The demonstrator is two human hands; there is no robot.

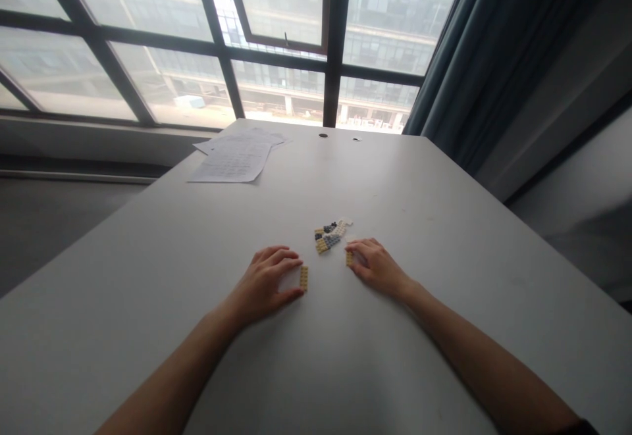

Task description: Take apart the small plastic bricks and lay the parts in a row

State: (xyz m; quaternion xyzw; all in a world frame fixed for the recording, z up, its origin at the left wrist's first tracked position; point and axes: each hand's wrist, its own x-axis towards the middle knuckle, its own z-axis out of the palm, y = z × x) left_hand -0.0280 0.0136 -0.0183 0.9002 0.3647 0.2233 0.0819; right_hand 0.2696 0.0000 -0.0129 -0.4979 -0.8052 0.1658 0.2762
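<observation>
My left hand [272, 278] rests on the white table, its thumb and index finger closed on the two ends of a tan building-block plate [304, 278] with studs facing up. To the right of it, my right hand [374, 265] grips a second tan building-block plate [349, 258] between thumb and fingers, which partly cover it. A gap of bare tabletop separates the two plates. Just beyond them lies a small pile of loose building-block pieces [332, 240], tan, grey, dark and white. One white piece by my right fingertips is hard to make out.
The white table [197, 244] reaches to a large dark-framed window [276, 53]. Several printed sheets of paper [232, 160] lie at its far left. Two round holes show near the far edge. A dark blue curtain [478, 60] hangs at the right.
</observation>
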